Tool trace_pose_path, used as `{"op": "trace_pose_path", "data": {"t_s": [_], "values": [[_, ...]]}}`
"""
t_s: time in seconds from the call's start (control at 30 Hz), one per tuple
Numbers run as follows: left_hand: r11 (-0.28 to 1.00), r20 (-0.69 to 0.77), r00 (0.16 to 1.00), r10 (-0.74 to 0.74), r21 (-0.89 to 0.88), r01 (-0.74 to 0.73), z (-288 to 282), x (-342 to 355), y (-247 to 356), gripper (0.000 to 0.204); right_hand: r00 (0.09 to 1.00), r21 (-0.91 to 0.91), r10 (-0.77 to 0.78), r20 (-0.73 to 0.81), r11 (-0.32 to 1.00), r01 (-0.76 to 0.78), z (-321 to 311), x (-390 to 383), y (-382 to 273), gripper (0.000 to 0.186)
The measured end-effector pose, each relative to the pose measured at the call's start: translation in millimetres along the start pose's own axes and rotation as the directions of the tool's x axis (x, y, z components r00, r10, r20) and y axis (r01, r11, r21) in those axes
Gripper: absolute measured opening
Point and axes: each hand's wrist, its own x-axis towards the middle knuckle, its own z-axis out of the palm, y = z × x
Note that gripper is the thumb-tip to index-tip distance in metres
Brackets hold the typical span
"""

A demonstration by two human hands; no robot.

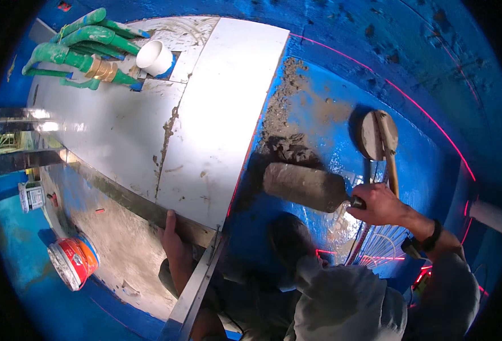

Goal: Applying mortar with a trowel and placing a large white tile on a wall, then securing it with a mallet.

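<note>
My right hand (376,203) is closed around the handle of a trowel (305,186), its broad blade coated in grey mortar. The blade points left, just in front of a heap of wet mortar (289,149) on the blue floor. My left hand (177,244) is at the near edge of the white slab (211,136), with its thumb over a grey-brown wooden board (140,206) running along that edge. Its other fingers are mostly hidden; it appears to grip the board. Close to this hand, a metal profile (191,298) extends toward me.
Green hoses (86,42) and a white pipe end (154,57) rise at the far left. A round, mortar-smeared object (376,135) with a stick across it stands right. Below left is a red-and-white bucket (74,261), near a smaller white tub (31,196). Red laser lines cross the blue wall.
</note>
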Motion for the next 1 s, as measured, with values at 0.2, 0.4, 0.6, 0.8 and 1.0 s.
{"op": "trace_pose_path", "data": {"t_s": [0.2, 0.4, 0.6, 0.8, 1.0], "values": [[1.000, 0.052, 0.999, -0.014, 0.014, 0.013, 4, -1, 2, 0.059, 0.988, -0.058, -0.083, 0.128, 0.994, 0.091, 16, -5, 5, 0.041], [0.998, 0.066, 0.997, -0.034, 0.047, 0.030, 11, -11, 7, 0.057, 0.992, -0.225, -0.119, 0.036, 0.966, 0.124, 6, -2, -23, 0.038], [0.994, -0.007, 1.000, -0.019, 0.108, 0.019, 34, -20, 10, 0.054, 0.953, -0.381, -0.303, -0.012, 0.883, 0.276, 3, 12, -28, 0.032], [0.994, 0.032, 0.999, -0.039, 0.104, 0.036, 28, -18, 11, 0.054, 0.878, -0.468, -0.478, 0.022, 0.771, 0.431, -10, 39, -45, 0.032], [0.996, 0.054, 0.997, -0.056, 0.067, 0.053, 22, -17, 7, 0.051, 0.881, -0.561, -0.471, 0.052, 0.716, 0.416, -16, 59, -51, 0.025]]}}
